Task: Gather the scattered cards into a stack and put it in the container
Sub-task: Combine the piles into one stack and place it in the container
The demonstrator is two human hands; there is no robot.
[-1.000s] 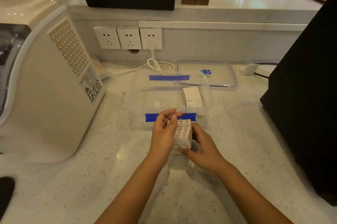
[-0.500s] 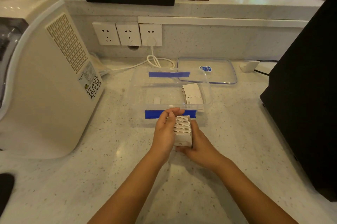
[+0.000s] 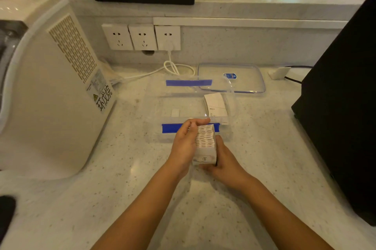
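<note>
A thick stack of white cards [image 3: 205,142] stands on edge between both hands, just in front of the clear plastic container [image 3: 154,107]. My left hand [image 3: 185,144] presses its left side, fingers curled over the top. My right hand [image 3: 223,160] cups its right side and bottom. The container has blue tape on its near and far rims and holds a white paper slip [image 3: 215,104] at the right and a small white piece [image 3: 175,112].
The clear lid [image 3: 244,81] lies behind the container at the right. A large white appliance [image 3: 44,91] fills the left. A black box [image 3: 341,107] stands at the right. Wall sockets [image 3: 142,37] and a white cable [image 3: 175,67] are at the back.
The two hands have closed tighter around the stack and squared it up, carrying it slightly forward toward the container's near rim.
</note>
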